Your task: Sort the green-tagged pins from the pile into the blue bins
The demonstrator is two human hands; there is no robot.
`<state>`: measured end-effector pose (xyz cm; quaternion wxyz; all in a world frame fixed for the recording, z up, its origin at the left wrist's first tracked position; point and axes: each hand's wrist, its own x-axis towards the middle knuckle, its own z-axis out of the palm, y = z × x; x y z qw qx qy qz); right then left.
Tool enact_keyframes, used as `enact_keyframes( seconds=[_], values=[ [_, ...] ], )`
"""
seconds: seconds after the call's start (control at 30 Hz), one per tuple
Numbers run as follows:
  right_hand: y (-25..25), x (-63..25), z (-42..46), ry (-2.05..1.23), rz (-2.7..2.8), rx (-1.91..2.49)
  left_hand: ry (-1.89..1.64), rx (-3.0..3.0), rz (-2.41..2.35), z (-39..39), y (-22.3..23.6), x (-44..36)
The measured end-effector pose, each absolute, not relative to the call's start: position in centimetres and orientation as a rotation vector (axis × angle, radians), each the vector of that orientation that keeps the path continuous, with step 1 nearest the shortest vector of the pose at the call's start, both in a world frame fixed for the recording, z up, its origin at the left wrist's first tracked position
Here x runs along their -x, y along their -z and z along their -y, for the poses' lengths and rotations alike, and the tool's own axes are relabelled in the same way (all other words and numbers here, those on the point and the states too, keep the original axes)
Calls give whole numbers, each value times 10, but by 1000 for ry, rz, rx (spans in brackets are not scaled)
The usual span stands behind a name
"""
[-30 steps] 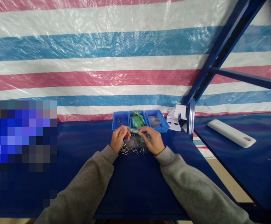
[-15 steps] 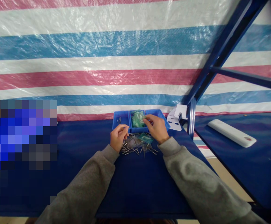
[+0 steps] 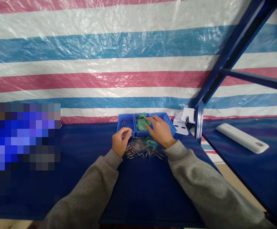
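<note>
My left hand (image 3: 121, 142) is closed in a pinch at the front edge of the left blue bin (image 3: 130, 118); whatever lies between its thumb and fingertips is too small to make out. A few thin metal pins (image 3: 123, 123) rest in that bin. My right hand (image 3: 162, 132) reaches over the middle bin, thumb and fingers apart, its fingertips at a bunch of green plastic bags (image 3: 142, 124). In front of the bins lies a loose pile of thin metal rods (image 3: 133, 155), with a clear plastic bag (image 3: 136, 146) and a teal bag (image 3: 152, 142) among them.
The right blue bin (image 3: 165, 115) is partly behind my right hand. White cut-out sheets (image 3: 181, 128) stand beside it, near a blue metal post (image 3: 199, 122). A long white plastic piece (image 3: 242, 138) lies on the table at right. Striped sheeting (image 3: 93, 78) hangs behind.
My right thumb and fingers have spread apart over the green bags, which look pressed down and reshaped. My left hand keeps its pinch. The view has shifted slightly.
</note>
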<state>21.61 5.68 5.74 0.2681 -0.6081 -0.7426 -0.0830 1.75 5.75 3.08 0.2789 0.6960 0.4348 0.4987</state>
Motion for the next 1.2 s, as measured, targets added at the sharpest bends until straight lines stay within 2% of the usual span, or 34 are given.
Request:
enact_keyframes(
  seconds=[0.13, 0.3, 0.43, 0.7, 0.83, 1.2],
  values=[
    [-34, -240, -14, 113, 2070, 1476, -1087, -2286, -1270, -35, -29, 0],
    [16, -257, 26, 57, 2145, 1622, -543, -2560, -1335, -15, -5, 12],
    [35, -253, 28, 43, 2209, 1656, -335, -2647, -1324, -16, 5, 8],
    [19, -233, 21, -156, 2145, 1606, -354, -2712, -1315, -15, 4, 4],
    [21, -242, 34, -92, 2064, 1680, -405, -2716, -1266, -15, 7, 4],
    [28, -232, 14, -56, 2319, 1539, -369, -2723, -1106, -24, 2, -1]
  ],
)
